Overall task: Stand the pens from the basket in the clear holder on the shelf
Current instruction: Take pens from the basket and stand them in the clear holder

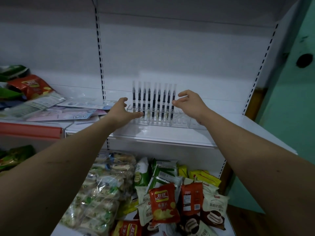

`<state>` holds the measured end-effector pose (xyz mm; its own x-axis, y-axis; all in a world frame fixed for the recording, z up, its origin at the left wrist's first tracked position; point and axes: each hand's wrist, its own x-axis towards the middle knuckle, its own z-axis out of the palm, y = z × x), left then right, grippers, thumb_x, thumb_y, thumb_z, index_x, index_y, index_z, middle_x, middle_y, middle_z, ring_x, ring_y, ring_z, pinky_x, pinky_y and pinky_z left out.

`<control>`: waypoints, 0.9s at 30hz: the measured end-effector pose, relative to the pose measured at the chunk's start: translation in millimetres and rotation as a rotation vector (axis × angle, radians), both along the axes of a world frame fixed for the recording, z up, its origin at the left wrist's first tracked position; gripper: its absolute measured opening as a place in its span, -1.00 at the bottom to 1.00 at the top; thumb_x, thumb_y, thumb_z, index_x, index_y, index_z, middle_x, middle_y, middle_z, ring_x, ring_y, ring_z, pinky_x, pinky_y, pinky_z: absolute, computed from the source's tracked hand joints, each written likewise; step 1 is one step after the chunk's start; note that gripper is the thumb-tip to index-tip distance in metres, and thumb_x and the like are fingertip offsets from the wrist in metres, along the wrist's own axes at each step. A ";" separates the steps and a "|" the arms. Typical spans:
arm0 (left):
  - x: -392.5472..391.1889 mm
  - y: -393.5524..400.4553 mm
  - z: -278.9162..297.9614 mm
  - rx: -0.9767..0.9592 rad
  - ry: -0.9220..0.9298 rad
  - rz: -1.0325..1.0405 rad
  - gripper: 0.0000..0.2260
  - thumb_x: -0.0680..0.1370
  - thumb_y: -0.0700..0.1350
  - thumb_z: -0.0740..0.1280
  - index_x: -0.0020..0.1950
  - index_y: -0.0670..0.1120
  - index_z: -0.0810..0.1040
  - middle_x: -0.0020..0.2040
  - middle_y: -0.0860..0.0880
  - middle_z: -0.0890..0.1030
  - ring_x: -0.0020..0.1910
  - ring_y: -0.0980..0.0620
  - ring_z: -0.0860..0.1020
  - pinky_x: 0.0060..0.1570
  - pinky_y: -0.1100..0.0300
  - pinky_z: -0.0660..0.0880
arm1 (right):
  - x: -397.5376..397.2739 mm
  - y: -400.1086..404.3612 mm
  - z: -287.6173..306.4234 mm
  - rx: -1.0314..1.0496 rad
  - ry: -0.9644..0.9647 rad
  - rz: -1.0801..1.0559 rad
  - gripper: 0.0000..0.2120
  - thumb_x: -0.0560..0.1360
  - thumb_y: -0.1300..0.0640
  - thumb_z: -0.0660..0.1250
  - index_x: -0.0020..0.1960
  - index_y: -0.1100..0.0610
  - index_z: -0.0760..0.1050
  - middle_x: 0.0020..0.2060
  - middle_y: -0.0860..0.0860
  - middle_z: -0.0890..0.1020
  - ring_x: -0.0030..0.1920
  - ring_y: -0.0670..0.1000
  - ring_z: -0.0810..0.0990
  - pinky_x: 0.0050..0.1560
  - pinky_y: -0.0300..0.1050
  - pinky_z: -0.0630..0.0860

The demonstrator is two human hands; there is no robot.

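Several black pens with clear caps [154, 99] stand upright in a row in the clear holder [179, 121] on the white shelf [170, 135]. My left hand [121, 110] reaches to the holder's left end, thumb stretched along its front edge, fingers loosely curved and holding nothing. My right hand [189, 102] hovers at the right end of the pen row, fingers and thumb spread apart beside the rightmost pen, gripping nothing. The holder's right slots have no pens in them. The basket is out of view.
Snack bags and flat packets [42, 103] lie on the shelf to the left. The lower shelf holds crisp bags [163, 205], wrapped cakes and clear-wrapped packs [102, 188]. A green wall [289, 99] stands at the right.
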<state>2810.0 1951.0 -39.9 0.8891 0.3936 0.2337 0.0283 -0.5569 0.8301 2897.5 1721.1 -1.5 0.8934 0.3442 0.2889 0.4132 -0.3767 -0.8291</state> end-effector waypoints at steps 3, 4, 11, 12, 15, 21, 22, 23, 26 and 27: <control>-15.4 -10.7 3.8 -0.029 -0.023 0.036 -0.31 0.54 0.15 0.33 0.55 -0.08 0.14 0.51 -0.14 0.27 0.40 -0.16 0.35 0.27 -0.01 0.34 | -19.0 -4.4 -3.5 -0.109 -0.068 -0.035 -0.57 0.58 0.00 0.31 0.38 0.14 0.35 0.25 0.07 0.51 0.17 0.07 0.52 0.08 -0.09 0.42; -21.4 -14.5 4.1 -0.034 -0.031 0.051 -0.35 0.57 0.18 0.27 0.54 -0.08 0.16 0.50 -0.14 0.28 0.40 -0.17 0.35 0.30 -0.03 0.33 | -27.6 -5.3 -5.3 -0.148 -0.107 -0.044 -0.56 0.59 -0.02 0.29 0.40 0.13 0.34 0.28 0.08 0.50 0.20 0.07 0.51 0.10 -0.10 0.41; -74.8 -52.6 -2.3 -0.139 -0.129 0.022 -0.51 0.65 0.15 0.09 0.48 -0.10 0.29 0.45 -0.10 0.38 0.38 -0.08 0.37 0.20 0.14 0.26 | -100.5 -11.7 -25.8 -0.347 -0.252 0.015 -0.53 0.64 -0.09 0.14 0.47 0.09 0.31 0.42 0.04 0.41 0.38 0.08 0.41 0.30 -0.07 0.33; -84.3 -59.9 -5.6 -0.173 -0.150 0.019 -0.53 0.66 0.13 0.08 0.47 -0.10 0.31 0.44 -0.09 0.39 0.37 -0.06 0.37 0.18 0.17 0.25 | -110.6 -13.1 -32.0 -0.352 -0.251 0.026 -0.53 0.64 -0.11 0.13 0.48 0.08 0.31 0.43 0.03 0.40 0.38 0.08 0.40 0.30 -0.07 0.33; -112.9 -83.3 -23.8 -0.290 -0.200 0.018 -0.59 0.67 0.06 0.08 0.45 -0.12 0.36 0.41 -0.07 0.43 0.36 -0.01 0.38 0.20 0.21 0.25 | -137.9 -16.3 -58.8 -0.329 -0.216 0.034 -0.55 0.64 -0.12 0.12 0.45 0.05 0.35 0.41 0.01 0.42 0.36 0.05 0.42 0.27 -0.08 0.34; -153.3 -111.6 -94.8 -0.368 -0.078 0.016 -0.59 0.68 0.07 0.04 0.43 -0.10 0.39 0.39 -0.07 0.44 0.34 -0.02 0.39 0.24 0.16 0.29 | -189.5 -19.1 -142.4 -0.381 -0.132 0.042 -0.58 0.63 -0.09 0.15 0.40 0.09 0.42 0.33 0.05 0.50 0.30 0.08 0.47 0.26 -0.07 0.39; -157.6 -113.4 -108.1 -0.385 -0.042 0.024 -0.57 0.67 0.09 0.04 0.44 -0.10 0.38 0.40 -0.08 0.43 0.35 -0.04 0.39 0.31 0.10 0.30 | -196.4 -19.5 -158.9 -0.393 -0.102 0.043 -0.58 0.63 -0.10 0.15 0.39 0.08 0.43 0.32 0.05 0.51 0.28 0.08 0.49 0.25 -0.04 0.42; -161.9 -115.6 -120.7 -0.401 -0.007 0.030 -0.54 0.67 0.12 0.03 0.45 -0.09 0.37 0.41 -0.09 0.43 0.36 -0.06 0.39 0.36 0.03 0.30 | -200.6 -19.7 -177.2 -0.400 -0.068 0.046 -0.58 0.62 -0.12 0.15 0.38 0.06 0.43 0.31 0.05 0.52 0.28 0.09 0.50 0.25 -0.01 0.44; -171.3 -120.3 -159.3 -0.429 0.107 0.032 -0.49 0.64 0.21 0.02 0.46 -0.05 0.37 0.41 -0.08 0.42 0.34 -0.09 0.41 0.35 -0.05 0.34 | -210.8 -19.9 -226.4 -0.424 0.068 0.067 -0.55 0.61 -0.16 0.13 0.40 0.04 0.41 0.33 0.05 0.50 0.26 0.08 0.52 0.27 0.04 0.46; -174.1 -121.5 -170.9 -0.442 0.133 0.037 -0.50 0.64 0.20 0.02 0.45 -0.06 0.38 0.39 -0.08 0.44 0.31 -0.08 0.43 0.31 0.02 0.34 | -213.0 -20.7 -241.8 -0.419 0.131 0.071 -0.54 0.61 -0.17 0.12 0.40 0.03 0.40 0.34 0.04 0.50 0.24 0.08 0.53 0.25 0.07 0.47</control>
